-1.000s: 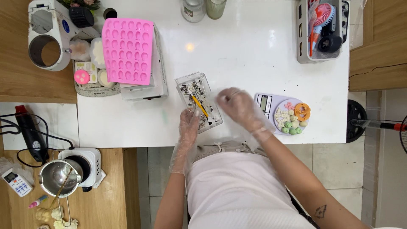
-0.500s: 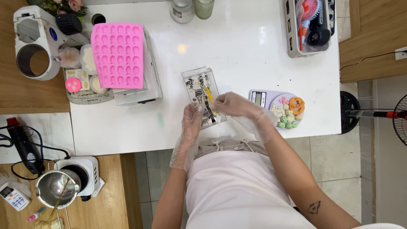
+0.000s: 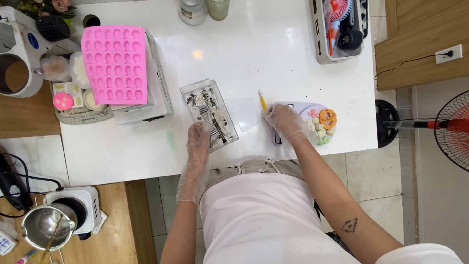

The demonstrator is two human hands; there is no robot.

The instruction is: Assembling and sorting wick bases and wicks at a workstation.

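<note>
Head view: clear box (image 3: 209,115) of small dark tools sits mid-table (image 3: 254,49), tilted, near the front edge. Left hand (image 3: 199,142), gloved, rests fingers on the box's near end, loosely curled, not gripping. Right hand (image 3: 286,122), gloved, right of box, pinched on a yellow tool (image 3: 263,101) whose tip points away from the person. Clear lid (image 3: 245,113) lies flat between box and right hand. Scale (image 3: 312,122) just right of that hand, carrying small coloured pieces. Pink mould (image 3: 116,64) well left of box, on a white case. Grey basket (image 3: 338,29) far right-rear of box.
</note>
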